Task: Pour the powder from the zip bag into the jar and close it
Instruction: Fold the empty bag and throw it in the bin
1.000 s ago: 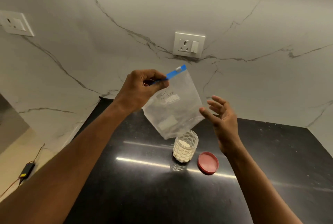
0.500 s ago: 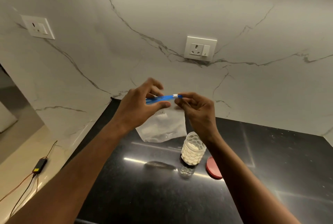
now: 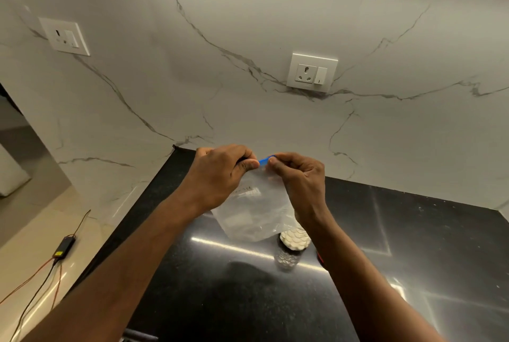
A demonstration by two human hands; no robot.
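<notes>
As bag (image 3: 254, 211) looks emptied | I pinch blue zip (image 3: 264, 160) with left hand (image 3: 220, 173), right hand (image 3: 298, 176), sealing it | jar (image 3: 294, 238) lower centre, powder inside, uncapped

Single head-worn view, forward and down, close over black countertop (image 3: 413, 245), facing marble wall (image 3: 248, 25).

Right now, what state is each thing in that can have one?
zip bag: held up over the counter by its blue strip, looks nearly empty; sealed or not, cannot tell
left hand: pinching the blue strip
right hand: pinching the blue strip
jar: upright, lid off, white powder inside
red lid: on the counter beside the jar, mostly hidden by the right arm
</notes>
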